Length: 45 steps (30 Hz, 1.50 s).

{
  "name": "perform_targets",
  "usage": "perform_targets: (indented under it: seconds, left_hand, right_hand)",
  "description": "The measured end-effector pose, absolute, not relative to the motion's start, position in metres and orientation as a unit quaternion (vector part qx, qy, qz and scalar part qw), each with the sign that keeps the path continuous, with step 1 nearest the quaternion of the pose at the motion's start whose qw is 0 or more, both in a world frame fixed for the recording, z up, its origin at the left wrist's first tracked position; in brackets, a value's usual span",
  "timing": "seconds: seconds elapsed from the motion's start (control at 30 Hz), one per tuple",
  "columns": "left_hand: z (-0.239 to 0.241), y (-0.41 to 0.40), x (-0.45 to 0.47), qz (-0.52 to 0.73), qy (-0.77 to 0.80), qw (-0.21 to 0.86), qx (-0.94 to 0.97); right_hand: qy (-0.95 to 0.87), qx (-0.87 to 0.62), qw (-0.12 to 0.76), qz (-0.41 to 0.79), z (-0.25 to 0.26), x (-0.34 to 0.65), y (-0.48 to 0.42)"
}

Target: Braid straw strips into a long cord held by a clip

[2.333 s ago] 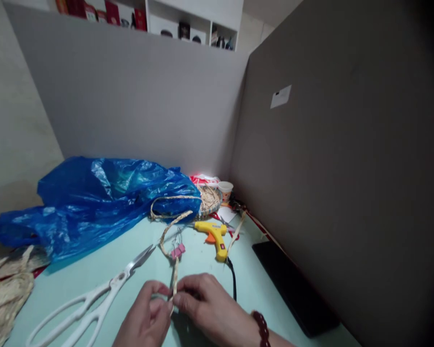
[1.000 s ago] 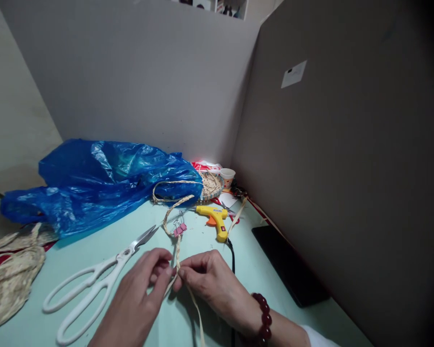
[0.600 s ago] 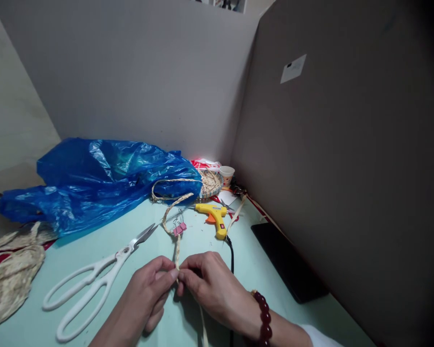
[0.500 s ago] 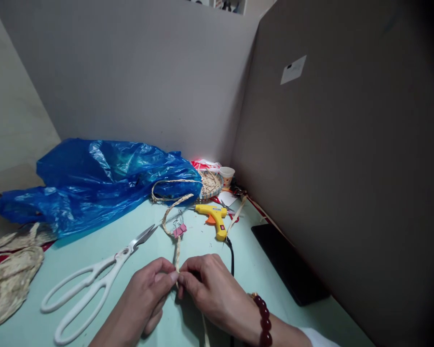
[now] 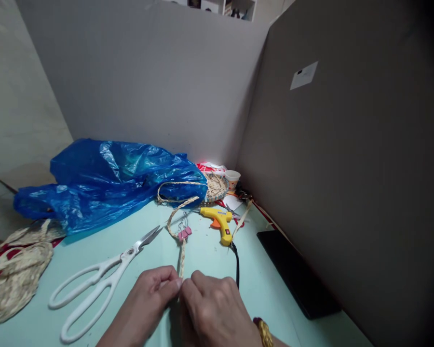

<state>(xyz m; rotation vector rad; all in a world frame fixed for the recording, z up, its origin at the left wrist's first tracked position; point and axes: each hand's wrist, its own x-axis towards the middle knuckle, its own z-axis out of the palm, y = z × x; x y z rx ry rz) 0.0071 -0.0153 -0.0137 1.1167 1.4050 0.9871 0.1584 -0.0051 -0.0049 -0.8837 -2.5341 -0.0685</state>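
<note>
A braided straw cord (image 5: 182, 253) runs from the woven coil at the back down the pale green table to my hands. My left hand (image 5: 150, 301) and my right hand (image 5: 211, 311) meet at the table's near edge, fingertips pinched together on the near end of the cord. A pink binder clip (image 5: 184, 233) is clamped on the cord a short way beyond my fingers. Big white scissors (image 5: 101, 277) lie just left of my left hand, blades slightly apart and pointing toward the clip.
A yellow glue gun (image 5: 221, 223) with a black cable (image 5: 236, 262) lies behind my right hand. A blue plastic bag (image 5: 108, 180) fills the back left. A straw pile (image 5: 12, 279) sits at the left edge, a black phone (image 5: 296, 277) by the right partition, a woven coil (image 5: 214, 187) and small cup (image 5: 233, 177) in the corner.
My right hand has rolled over the cord's end so its back faces up and hides the loose strands. The view has shifted slightly; the tools on the table lie as before.
</note>
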Motion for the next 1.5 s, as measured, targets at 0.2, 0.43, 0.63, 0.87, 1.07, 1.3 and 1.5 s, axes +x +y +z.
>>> perform_targets:
  seconds: [0.2, 0.43, 0.63, 0.87, 1.07, 1.3, 1.5]
  left_hand:
    - [-0.014, -0.019, 0.007, 0.394, 0.539, 0.624, 0.405]
    - [-0.003, -0.022, 0.006, 0.394, 0.511, 0.677, 0.353]
    - [-0.011, -0.018, 0.001, 0.367, 0.515, 0.652, 0.418]
    - [-0.001, -0.022, 0.002, 0.357, 0.537, 0.635, 0.425]
    - [0.005, -0.021, 0.001, 0.356, 0.528, 0.641, 0.428]
    - [0.007, -0.019, -0.004, 0.295, 0.577, 0.596, 0.475]
    - [0.008, -0.022, -0.008, 0.283, 0.573, 0.599, 0.484]
  right_hand:
    - [-0.918, -0.226, 0.293, -0.143, -0.022, 0.152, -0.01]
    - [-0.904, -0.218, 0.305, -0.204, -0.026, 0.148, -0.01]
    - [-0.918, -0.23, 0.312, -0.084, -0.017, 0.152, -0.005]
    - [-0.81, -0.429, 0.27, 0.295, 0.027, 0.171, 0.012]
    - [-0.728, -0.317, 0.195, 0.575, 0.015, 0.172, 0.029]
    - [-0.747, -0.368, 0.225, 0.506, 0.015, 0.169, 0.027]
    - [-0.765, -0.418, 0.209, 0.443, 0.02, 0.169, 0.023]
